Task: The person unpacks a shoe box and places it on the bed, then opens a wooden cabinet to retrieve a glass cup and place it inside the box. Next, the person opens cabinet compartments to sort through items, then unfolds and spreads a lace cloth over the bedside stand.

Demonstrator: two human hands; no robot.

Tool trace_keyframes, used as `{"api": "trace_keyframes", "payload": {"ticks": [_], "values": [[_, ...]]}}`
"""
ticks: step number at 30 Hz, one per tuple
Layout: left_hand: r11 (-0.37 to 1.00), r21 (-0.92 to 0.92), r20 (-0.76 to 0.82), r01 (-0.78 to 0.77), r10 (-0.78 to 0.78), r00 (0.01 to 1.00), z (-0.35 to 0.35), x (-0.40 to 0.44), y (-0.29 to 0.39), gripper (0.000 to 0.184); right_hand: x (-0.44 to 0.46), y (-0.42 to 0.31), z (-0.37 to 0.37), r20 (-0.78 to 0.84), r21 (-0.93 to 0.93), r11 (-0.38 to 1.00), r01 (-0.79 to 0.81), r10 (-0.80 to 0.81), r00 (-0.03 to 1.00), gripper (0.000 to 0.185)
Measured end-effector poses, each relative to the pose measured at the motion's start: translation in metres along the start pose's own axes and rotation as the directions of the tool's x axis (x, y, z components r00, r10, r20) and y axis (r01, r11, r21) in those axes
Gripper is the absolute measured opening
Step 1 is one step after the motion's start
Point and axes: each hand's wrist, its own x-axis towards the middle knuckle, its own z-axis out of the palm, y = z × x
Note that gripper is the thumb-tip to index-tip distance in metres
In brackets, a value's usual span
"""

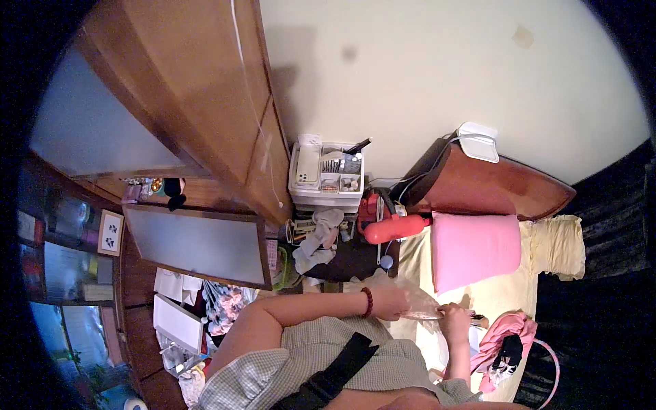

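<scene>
My left hand, with a dark red bead bracelet at the wrist, is closed on a thin clear plastic bag. Part of the plastic sticks out behind that hand, toward the dark side table. My right hand pinches the bag's other end, so the plastic is stretched between both hands. I cannot make out whether anything lies inside it. The hands are over the bed, in front of a pink pillow.
A red cylinder lies between the side table and bed. White drawers with an organizer stand against the wall. Pink cloth and a hoop are at the right. A wooden cabinet with an open door stands left.
</scene>
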Motion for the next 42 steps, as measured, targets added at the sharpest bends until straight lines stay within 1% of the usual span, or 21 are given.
{"api": "trace_keyframes", "payload": {"ticks": [1, 4, 6, 8, 9, 12, 17, 20, 21, 22, 24, 25, 29, 31, 33, 34, 35, 36, 37, 40, 42], "values": [[1.000, 0.006, -0.035, -0.025, 0.025, 0.999, -0.006, -0.001, 0.001, 0.015, 0.000, 0.000, -0.006, -0.018, -0.083, 0.996, -0.019, 0.017, 1.000, 0.007], [0.994, -0.016, -0.178, -0.104, 0.100, 0.979, -0.021, -0.002, 0.003, 0.017, 0.000, 0.000, -0.024, -0.077, -0.344, 0.928, 0.145, -0.182, 0.980, 0.008], [0.982, -0.083, -0.324, -0.169, 0.133, 0.937, -0.010, -0.001, -0.004, 0.019, -0.003, 0.014, -0.011, -0.021, -0.177, 0.979, 0.101, -0.106, 0.994, 0.010], [0.978, -0.207, -0.172, -0.010, -0.026, 0.985, -0.022, -0.005, 0.003, 0.020, -0.004, 0.018, -0.004, 0.101, -0.004, 1.000, -0.022, 0.022, 0.995, 0.011], [0.963, -0.258, -0.088, 0.075, -0.101, 0.991, -0.027, -0.007, 0.007, 0.021, -0.007, 0.022, 0.002, 0.064, 0.014, 0.998, -0.055, 0.054, 0.996, 0.012], [0.921, -0.362, -0.131, 0.145, -0.204, 0.970, -0.028, -0.015, 0.015, 0.018, -0.016, 0.032, 0.018, -0.002, 0.013, 0.990, -0.138, 0.138, 0.990, 0.013], [0.999, 0.004, -0.086, 0.044, -0.043, 0.995, 0.033, -0.002, 0.001, 0.018, -0.027, 0.057, 0.043, -0.069, -0.263, 0.947, -0.186, 0.174, 0.982, 0.014], [0.988, 0.145, -0.152, -0.057, 0.079, 0.985, 0.036, -0.001, -0.001, 0.015, -0.032, 0.067, 0.038, -0.060, -0.186, 0.956, -0.227, 0.220, 0.974, 0.014], [0.990, 0.113, -0.221, -0.080, 0.103, 0.970, 0.034, -0.002, -0.002, 0.014, -0.032, 0.066, 0.035, -0.015, -0.242, 0.924, -0.296, 0.302, 0.953, 0.013], [0.991, 0.085, -0.290, -0.107, 0.127, 0.949, 0.027, -0.004, -0.001, 0.013, -0.029, 0.054, 0.024, -0.210, -0.108, 0.956, -0.273, 0.246, 0.946, 0.013], [0.977, -0.115, -0.506, -0.182, 0.100, 0.857, -0.016, -0.013, 0.015, 0.012, -0.027, 0.034, 0.003, -0.578, 0.131, 0.982, -0.139, 0.189, 0.794, 0.013], [0.977, -0.106, -0.494, -0.185, 0.109, 0.863, -0.018, -0.012, 0.012, 0.012, -0.029, 0.024, -0.011, -0.591, 0.048, 0.991, -0.121, 0.126, 0.797, 0.019], [0.966, -0.091, -0.498, -0.243, 0.168, 0.851, -0.008, -0.015, 0.000, 0.013, -0.035, 0.053, 0.008, -0.250, -0.054, 0.984, -0.168, 0.149, 0.957, 0.022], [0.948, -0.063, -0.548, -0.311, 0.227, 0.805, 0.009, -0.015, -0.004, 0.013, -0.029, 0.037, -0.005, -0.460, -0.031, 0.992, -0.120, 0.092, 0.883, 0.019], [0.971, -0.130, -0.444, -0.200, 0.124, 0.888, -0.001, -0.016, -0.002, 0.014, -0.023, 0.017, -0.024, -0.612, 0.007, 0.998, -0.062, 0.054, 0.789, 0.016], [0.976, -0.166, -0.377, -0.141, 0.069, 0.924, -0.004, -0.019, 0.000, 0.014, -0.024, 0.022, -0.017, -0.534, 0.059, 0.995, -0.085, 0.104, 0.839, 0.016], [0.984, -0.127, -0.429, -0.127, 0.061, 0.901, -0.002, -0.018, -0.006, 0.015, -0.023, 0.033, -0.004, -0.450, 0.111, 0.987, -0.116, 0.154, 0.880, 0.016], [0.979, -0.181, -0.387, -0.094, 0.017, 0.922, 0.002, -0.020, -0.006, 0.017, -0.021, 0.044, 0.007, -0.366, 0.155, 0.977, -0.149, 0.197, 0.910, 0.017], [0.972, -0.227, -0.351, -0.059, -0.025, 0.936, -0.004, -0.022, -0.003, 0.020, -0.018, 0.048, 0.011, -0.327, 0.172, 0.979, -0.108, 0.161, 0.931, 0.014], [0.969, -0.245, -0.347, -0.008, -0.080, 0.934, -0.017, -0.026, 0.000, 0.021, -0.011, 0.051, 0.011, -0.401, 0.148, 0.988, 0.034, 0.028, 0.916, 0.017], [0.975, -0.217, -0.344, 0.034, -0.109, 0.932, -0.017, -0.033, -0.006, 0.020, -0.008, 0.059, 0.024, -0.337, 0.315, 0.949, -0.006, 0.118, 0.934, 0.018]]}}
